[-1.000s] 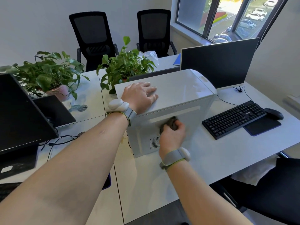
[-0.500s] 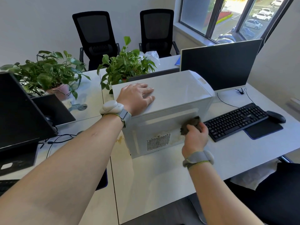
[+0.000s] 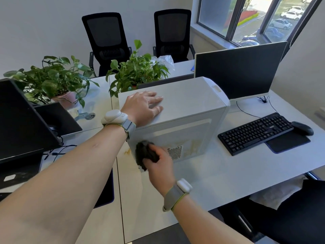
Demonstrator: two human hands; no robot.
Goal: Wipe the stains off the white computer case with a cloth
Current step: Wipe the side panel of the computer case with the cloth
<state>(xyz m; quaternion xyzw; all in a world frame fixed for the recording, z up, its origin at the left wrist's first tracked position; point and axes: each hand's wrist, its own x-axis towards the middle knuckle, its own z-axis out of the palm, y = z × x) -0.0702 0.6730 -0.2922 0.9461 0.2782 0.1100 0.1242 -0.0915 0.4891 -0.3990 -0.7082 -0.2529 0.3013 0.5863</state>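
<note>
Right in the middle of the frame sits the white computer case (image 3: 184, 103), lying on the table (image 3: 211, 182) with its long axis running from center-left toward the upper right, the rounded front panel pointing at the monitor (image 3: 237, 69) on the right. My left hand (image 3: 142, 108) is flat on the top panel near its left end, fingers straight and spread a bit, just pressing down, not curled around anything. My right hand (image 3: 158, 166) is lower, at the near left corner of the side panel that faces me, with its grip clenched around a dark cloth (image 3: 145, 153) that's bunched up and pushed against the case. Just right of the cloth you can see the little vent grille (image 3: 175, 152), and there are yellowish stains (image 3: 193, 145) smeared on the panel around and past it toward the right. There's also a yellowish smudge (image 3: 127, 151) on the table just left of the case's lower corner.

Off to the right of the frame there's a black keyboard (image 3: 255, 132) with a mouse (image 3: 302, 127) on a dark pad just beyond it. Two potted plants (image 3: 137, 71) sit behind the case, toward the upper left, and two black chairs (image 3: 107, 39) stand against the wall up top.
</note>
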